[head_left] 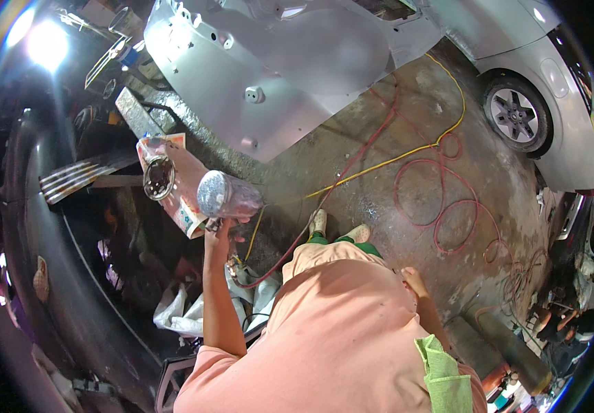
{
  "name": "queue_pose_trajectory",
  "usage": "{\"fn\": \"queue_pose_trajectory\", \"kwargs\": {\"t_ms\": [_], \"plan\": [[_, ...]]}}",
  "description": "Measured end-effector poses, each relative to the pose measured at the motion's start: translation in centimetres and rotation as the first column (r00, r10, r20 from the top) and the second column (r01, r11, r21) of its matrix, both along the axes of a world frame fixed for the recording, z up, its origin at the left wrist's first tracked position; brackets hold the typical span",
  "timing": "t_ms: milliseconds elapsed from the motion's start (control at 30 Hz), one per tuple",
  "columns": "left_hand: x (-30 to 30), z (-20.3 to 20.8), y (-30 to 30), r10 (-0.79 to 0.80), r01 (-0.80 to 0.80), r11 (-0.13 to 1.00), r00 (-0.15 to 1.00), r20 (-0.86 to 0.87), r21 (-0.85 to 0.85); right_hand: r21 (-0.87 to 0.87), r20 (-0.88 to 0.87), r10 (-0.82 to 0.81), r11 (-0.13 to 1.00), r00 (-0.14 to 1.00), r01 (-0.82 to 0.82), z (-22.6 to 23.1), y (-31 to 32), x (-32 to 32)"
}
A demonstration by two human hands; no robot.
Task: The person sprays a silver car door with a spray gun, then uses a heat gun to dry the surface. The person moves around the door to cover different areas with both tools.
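Note:
My left hand (223,226) is closed around a paint spray gun, whose handle is mostly hidden in the fingers. A cloudy cup with a pale round lid (216,193) sits on top of the gun. From below that hand a red air hose (284,256) runs off across the floor. Beyond the gun, a large silver car body panel (297,76) stands raised, apart from it. At my right side, close to the hem of my shirt, my right hand (415,282) has its fingers bent together; what they hold, if anything, is too small to make out.
Paper-covered stand with a metal ring (159,177) is just left of the cup. A dark car (83,268) fills the left side; a silver car's wheel (517,111) is at far right. Red hose loops (441,199) and a yellow hose (386,164) cross the concrete floor.

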State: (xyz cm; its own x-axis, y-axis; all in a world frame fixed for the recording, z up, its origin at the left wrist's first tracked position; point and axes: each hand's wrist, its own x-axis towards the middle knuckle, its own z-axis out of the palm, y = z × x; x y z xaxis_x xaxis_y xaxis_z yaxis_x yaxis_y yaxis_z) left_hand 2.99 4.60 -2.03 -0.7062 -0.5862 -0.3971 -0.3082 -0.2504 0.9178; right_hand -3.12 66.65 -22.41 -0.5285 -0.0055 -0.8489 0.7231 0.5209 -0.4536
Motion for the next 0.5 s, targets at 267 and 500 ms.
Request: {"fn": "queue_pose_trajectory", "kwargs": {"t_ms": [267,500], "plan": [[-5.9,1.5,5.1,-0.348,0.343,0.934,0.937,0.033,0.104,0.050,-0.104,0.075,0.996,0.992,-0.070,-4.6,0.5,2.4],[-19.1,3.2,16.8,-0.764,0.713,0.481,0.626,0.155,-0.510,0.296,-0.315,0.061,0.954,0.947,0.037,-8.9,5.6,6.2]]}}
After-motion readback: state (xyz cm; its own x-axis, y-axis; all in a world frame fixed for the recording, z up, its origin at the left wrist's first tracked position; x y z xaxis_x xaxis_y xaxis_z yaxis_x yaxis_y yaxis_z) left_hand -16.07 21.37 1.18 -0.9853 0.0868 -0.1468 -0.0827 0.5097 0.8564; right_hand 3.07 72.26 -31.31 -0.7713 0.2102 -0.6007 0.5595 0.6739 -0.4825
